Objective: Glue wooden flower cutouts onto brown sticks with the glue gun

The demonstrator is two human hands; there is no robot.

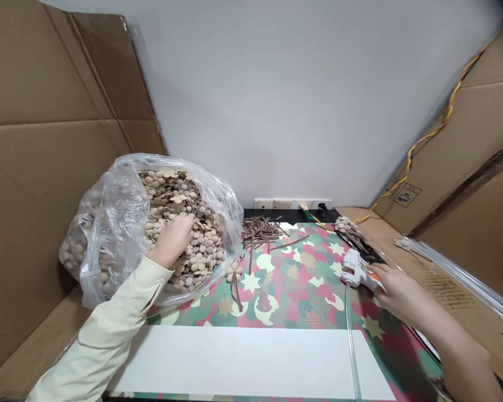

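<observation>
My left hand (175,239) reaches into an open clear plastic bag (121,223) full of beige and brown flower-shaped pieces (201,259). Its fingers curl down among the flowers, and their tips are hidden, so what they pinch does not show. At the right, my right hand (396,287) grips a white glue gun (352,271) with an orange trigger. A long clear glue stick (352,346) runs from the gun toward the near edge. One flower with brown strips attached (235,272) lies on the patterned table cover beside the bag.
Loose brown strips (260,231) are piled by the wall. Flowers with strips (347,226) lie at the back right. White paper (243,363) covers the front. Clear sticks (469,279) rest on cardboard at right. Sockets (283,204) hold plugs; a yellow-red cable (411,159) climbs the right cardboard.
</observation>
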